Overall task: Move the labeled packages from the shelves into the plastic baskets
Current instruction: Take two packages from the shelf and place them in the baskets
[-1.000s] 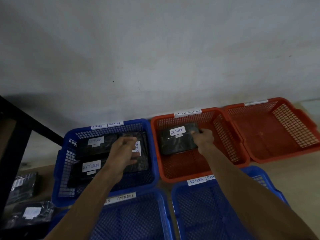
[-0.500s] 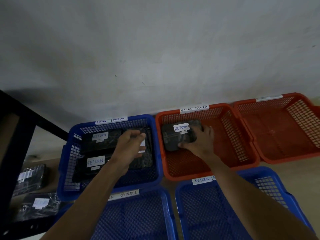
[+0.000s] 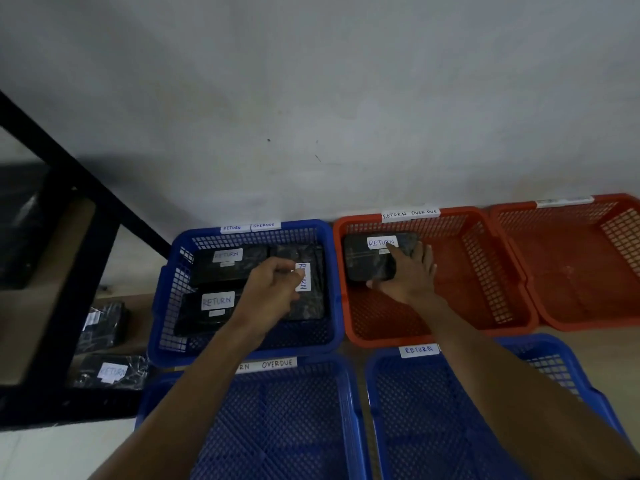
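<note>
Packages, black with white RETURN labels: two not yet taken from the low black shelf [image 3: 69, 306] at far left, one [image 3: 110, 372] at the front and another [image 3: 104, 323] behind it.

Next to the right, the blue basket [image 3: 166, 306] at the wall, already holding three: one package [image 3: 228, 265] at the back, one [image 3: 207, 310] in front of it, and a third package [image 3: 308, 299] turned lengthwise along the right wall. Above this third one, the left hand [image 3: 270, 292], fingers curled, thumb tip close to the label. Not possible to tell whether pinching the wrap or already free of it. Compared with a second ago, almost no shift of this hand or of the third package.

Further right, in the red basket [image 3: 341, 289], a clearer change. One second ago, gripped at its right end; now lying flat in the far left corner, the fourth package [image 3: 367, 268], with the right hand [image 3: 408, 275] spread over its right end, fingers [image 3: 427, 258] nearly straight, thumb at the near edge. Pressing or settling rather than gripping, as it seems.

Meaning for the task: probably two placements almost finished, then back to the shelf for the remaining two.

At far right, a second red basket [image 3: 571, 323], nothing visible inside. In front, two blue baskets, left [image 3: 346, 375] and right [image 3: 372, 393], with no package to see.
</note>
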